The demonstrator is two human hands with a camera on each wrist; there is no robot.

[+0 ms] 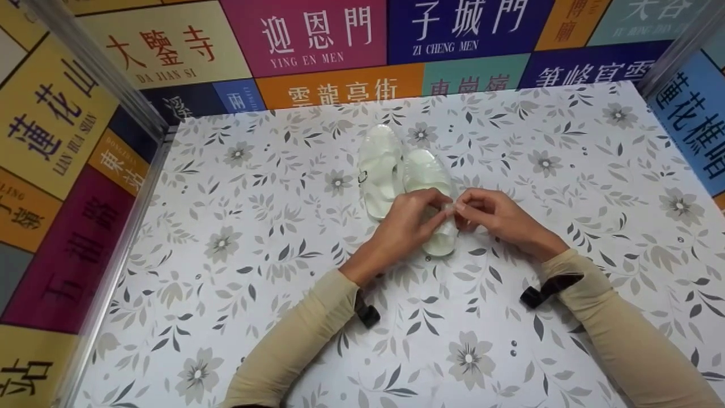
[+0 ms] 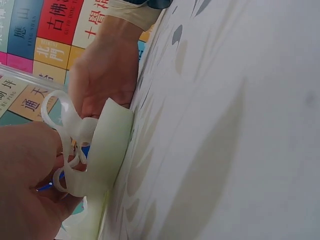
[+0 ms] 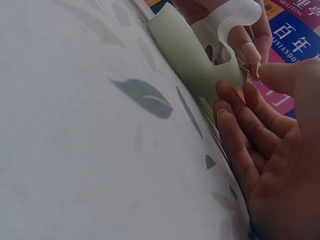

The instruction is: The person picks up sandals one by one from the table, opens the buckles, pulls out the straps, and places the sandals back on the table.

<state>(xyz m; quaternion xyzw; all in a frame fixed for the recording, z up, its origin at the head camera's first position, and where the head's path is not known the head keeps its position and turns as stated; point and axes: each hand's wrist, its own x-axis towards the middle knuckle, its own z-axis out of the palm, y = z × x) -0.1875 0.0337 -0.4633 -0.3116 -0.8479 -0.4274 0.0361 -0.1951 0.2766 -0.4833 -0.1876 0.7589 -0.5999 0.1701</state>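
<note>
Two pale green, glossy sandals lie side by side on the table, toes pointing away. The left sandal point(image 1: 380, 164) has a small dark ring buckle on its strap. Both hands meet over the right sandal point(image 1: 426, 170). My left hand point(image 1: 403, 218) pinches its strap point(image 2: 67, 132) from the left. From the other side, my right hand point(image 1: 493, 212) pinches the strap's thin end between thumb and forefinger, beside a small metal buckle point(image 3: 246, 73). In the right wrist view its other fingers point(image 3: 235, 130) lie along the sole's edge. Part of the strap is hidden behind the fingers.
A white floral cloth covers the table point(image 1: 317, 340). Upright panels with coloured lettered blocks point(image 1: 317, 39) stand along the back and sides. A metal frame edge point(image 1: 122, 238) runs down the left. Black straps point(image 1: 549, 290) hang at the sleeves.
</note>
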